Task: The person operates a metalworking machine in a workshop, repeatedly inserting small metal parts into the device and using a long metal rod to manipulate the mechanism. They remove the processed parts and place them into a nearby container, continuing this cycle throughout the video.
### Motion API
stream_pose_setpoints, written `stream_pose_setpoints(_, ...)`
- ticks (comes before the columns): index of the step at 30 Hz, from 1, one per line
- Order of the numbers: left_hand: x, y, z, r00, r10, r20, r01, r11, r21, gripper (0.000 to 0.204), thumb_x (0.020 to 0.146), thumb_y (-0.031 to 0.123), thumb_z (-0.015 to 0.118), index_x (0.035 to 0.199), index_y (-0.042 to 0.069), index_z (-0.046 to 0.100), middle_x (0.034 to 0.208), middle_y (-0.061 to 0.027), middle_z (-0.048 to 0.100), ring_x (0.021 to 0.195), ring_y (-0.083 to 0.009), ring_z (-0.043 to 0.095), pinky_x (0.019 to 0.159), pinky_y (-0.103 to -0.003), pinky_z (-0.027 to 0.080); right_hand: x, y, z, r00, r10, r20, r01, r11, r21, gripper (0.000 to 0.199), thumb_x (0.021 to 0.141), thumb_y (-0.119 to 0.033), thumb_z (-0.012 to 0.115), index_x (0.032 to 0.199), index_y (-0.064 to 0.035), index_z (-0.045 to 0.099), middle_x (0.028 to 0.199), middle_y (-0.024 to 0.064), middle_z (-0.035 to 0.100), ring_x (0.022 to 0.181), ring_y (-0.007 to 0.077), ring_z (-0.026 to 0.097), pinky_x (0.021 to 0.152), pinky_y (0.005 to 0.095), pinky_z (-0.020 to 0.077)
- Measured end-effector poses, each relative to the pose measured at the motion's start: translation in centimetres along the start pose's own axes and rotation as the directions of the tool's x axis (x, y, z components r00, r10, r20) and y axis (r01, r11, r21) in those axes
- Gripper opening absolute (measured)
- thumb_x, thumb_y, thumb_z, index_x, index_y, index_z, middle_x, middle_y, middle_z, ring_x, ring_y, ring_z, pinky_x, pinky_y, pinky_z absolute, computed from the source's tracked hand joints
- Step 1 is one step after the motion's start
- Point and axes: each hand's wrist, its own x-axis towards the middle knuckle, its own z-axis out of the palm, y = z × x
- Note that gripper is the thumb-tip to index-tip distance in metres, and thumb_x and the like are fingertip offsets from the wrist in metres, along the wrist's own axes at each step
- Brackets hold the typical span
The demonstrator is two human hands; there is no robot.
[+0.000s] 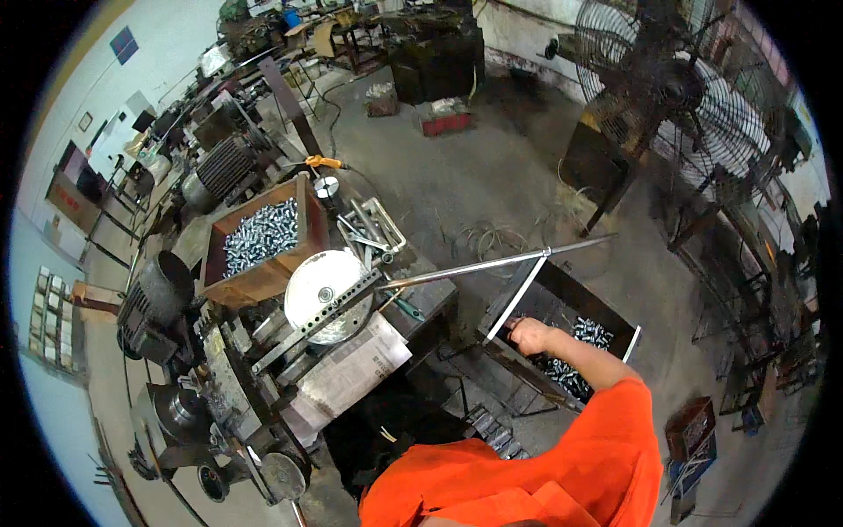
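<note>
My right hand (pixel 528 335) reaches into a dark metal bin (pixel 604 299) at the right of the machine. Its fingers are curled closed near the bin's left wall, and whatever they hold is hidden. Short shiny metal sleeves (pixel 569 378) lie heaped in the bin, some under my forearm and more beyond it. My left hand does not show. Left of the bin stands a bench machine with a round pale metal disc (pixel 303 294) and a perforated bar (pixel 338 309) across it. A long metal rod (pixel 492 266) runs from there over the bin's far corner.
A rusty box (pixel 250 288) full of similar metal parts stands behind the disc. Printed paper (pixel 356 367) lies at the machine's front. An orange-yellow air gun (pixel 325 162) rests beyond the box. Large caged fans (pixel 676 88) stand far right. Several metal pieces (pixel 496 432) lie low beside my body.
</note>
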Motion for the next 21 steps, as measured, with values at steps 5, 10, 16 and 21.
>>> stream_pose_setpoints(5, -0.8, 1.5, 0.4, 0.996, -0.072, -0.047, 0.076, 0.993, 0.094, 0.017, 0.074, 0.012, 0.051, 0.062, 0.009, 0.040, 0.054, -0.0041, 0.036, 0.049, -0.0165, 0.030, 0.046, -0.035, 0.026, -5.7, -3.8, -3.2, 0.881, 0.343, -0.325, -0.249, 0.921, 0.298, 0.048, 0.057, -0.010, 0.063, 0.104, -0.0008, 0.062, 0.119, 0.0201, 0.045, 0.100, 0.0365, 0.053, 0.086, 0.0389, 0.0448)
stream_pose_setpoints(10, -1.3, 0.0, 0.1, 0.994, 0.036, -0.107, -0.008, 0.966, 0.257, 0.025, 0.079, 0.021, 0.054, 0.074, -0.003, 0.058, 0.059, -0.0133, 0.054, 0.050, -0.0229, 0.045, 0.049, -0.040, 0.035, -6.6, -9.6, -7.2, 0.728, 0.454, -0.514, -0.183, 0.851, 0.493, 0.052, 0.058, -0.007, 0.059, 0.109, -0.0007, 0.060, 0.126, 0.0179, 0.042, 0.110, 0.0352, 0.050, 0.092, 0.0367, 0.0426)
stream_pose_setpoints(16, 0.5, 0.3, 1.5, 0.977, -0.073, -0.200, 0.167, 0.847, 0.505, 0.049, 0.077, 0.039, 0.059, 0.097, -0.006, 0.060, 0.079, -0.0171, 0.063, 0.074, -0.0265, 0.056, 0.068, -0.044, 0.042, 2.9, -18.8, -13.2, 0.763, 0.062, -0.643, 0.284, 0.863, 0.419, 0.052, 0.059, -0.009, 0.059, 0.110, -0.0025, 0.058, 0.129, 0.0174, 0.040, 0.117, 0.0326, 0.045, 0.097, 0.0388, 0.0382)
stream_pose_setpoints(21, 1.5, -0.1, -0.1, 0.989, 0.036, -0.144, 0.053, 0.824, 0.564, 0.060, 0.073, 0.049, 0.062, 0.101, -0.004, 0.063, 0.081, -0.0154, 0.066, 0.078, -0.0281, 0.063, 0.073, -0.042, 0.049, 14.2, -30.4, -14.4, 0.517, -0.458, -0.723, 0.819, 0.510, 0.262, 0.060, 0.062, -0.007, 0.055, 0.121, -0.0066, 0.048, 0.132, 0.0229, 0.033, 0.114, 0.0387, 0.043, 0.093, 0.0437, 0.0392)
